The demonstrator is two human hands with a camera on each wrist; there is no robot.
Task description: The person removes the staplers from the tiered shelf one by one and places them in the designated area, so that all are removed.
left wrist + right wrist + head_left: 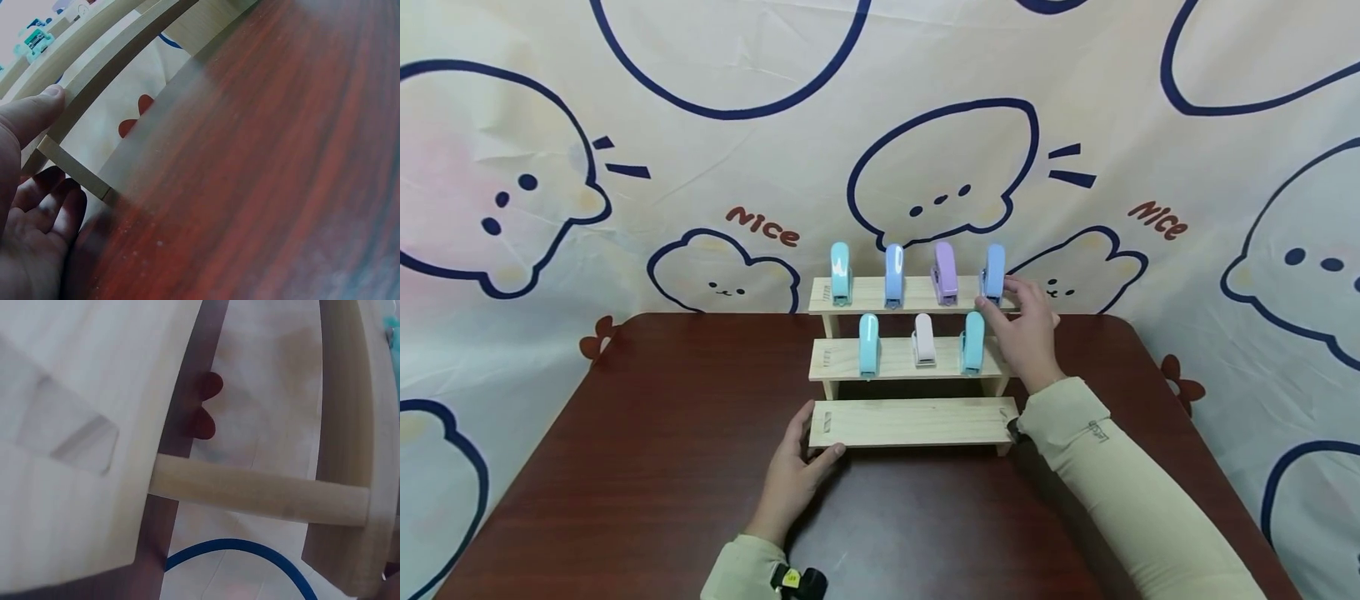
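A three-tier wooden display stand (910,423) stands on the table. My left hand (793,475) grips the left end of its lowest tier, thumb (47,109) at the front edge and fingers curled below. At the right end of the top tier, my right hand (1026,329) pinches an upright blue stapler (994,271), thumb low at its front and fingers on its right. Left of it on that tier stand a purple stapler (945,273), another blue stapler (894,275) and a teal stapler (840,273). The right wrist view shows mostly wood close up.
Two teal staplers, one left (868,344) and one right (972,342), flank a white stapler (924,340) on the middle tier. The dark brown table (647,467) extends around the stand. A printed cloth (760,167) hangs behind and along the sides.
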